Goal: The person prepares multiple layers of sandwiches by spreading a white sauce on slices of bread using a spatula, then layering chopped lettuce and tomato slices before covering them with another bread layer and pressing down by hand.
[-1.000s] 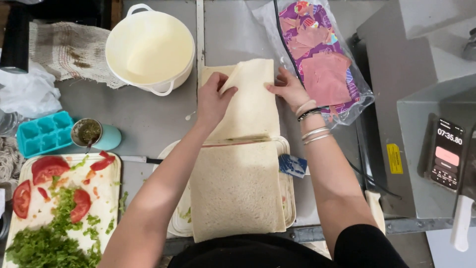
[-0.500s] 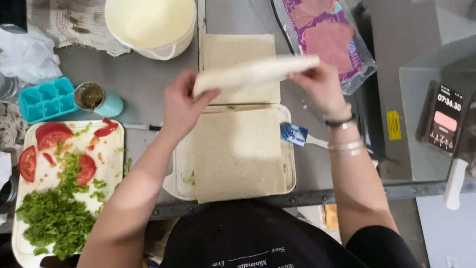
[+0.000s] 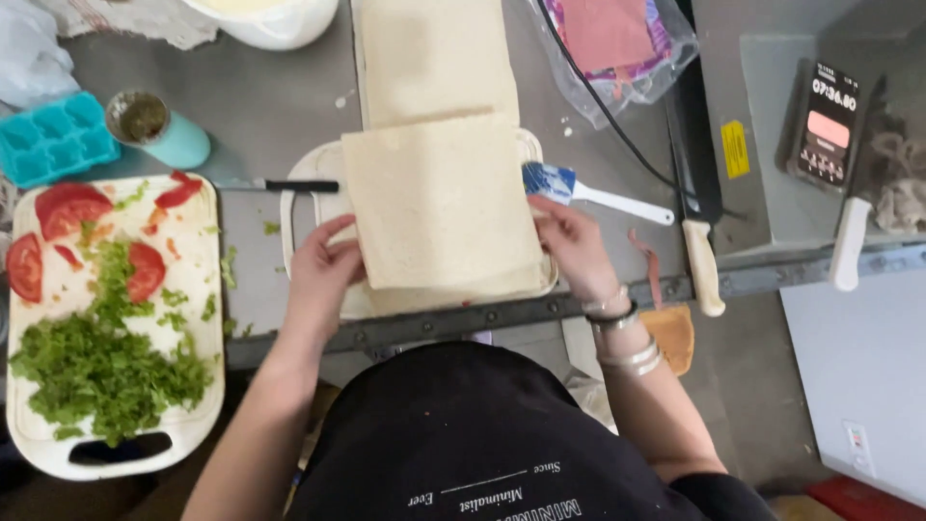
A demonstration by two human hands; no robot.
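A square sheet of pale flatbread (image 3: 439, 198) lies flat on a white cutting board (image 3: 307, 183) over other sheets. My left hand (image 3: 323, 270) grips its near left edge, thumb on top. At the near right edge my right hand (image 3: 574, 246) pinches the same sheet; bracelets ring that wrist. A second stack of flatbread (image 3: 434, 53) lies just beyond the board.
A white board (image 3: 193, 280) at left carries tomato slices (image 3: 68, 207) and chopped greens (image 3: 101, 362). Nearby are a teal tray (image 3: 53, 135), a teal cup (image 3: 159, 125), a black-handled knife (image 3: 275, 185), a blue spatula (image 3: 593, 193), a white-handled knife (image 3: 699, 241), bagged sliced meat (image 3: 612, 39), and a phone (image 3: 825, 125).
The sheet was lifted and rolled in the air half a second ago; now it lies spread flat on the board, with both hands at its near edge.
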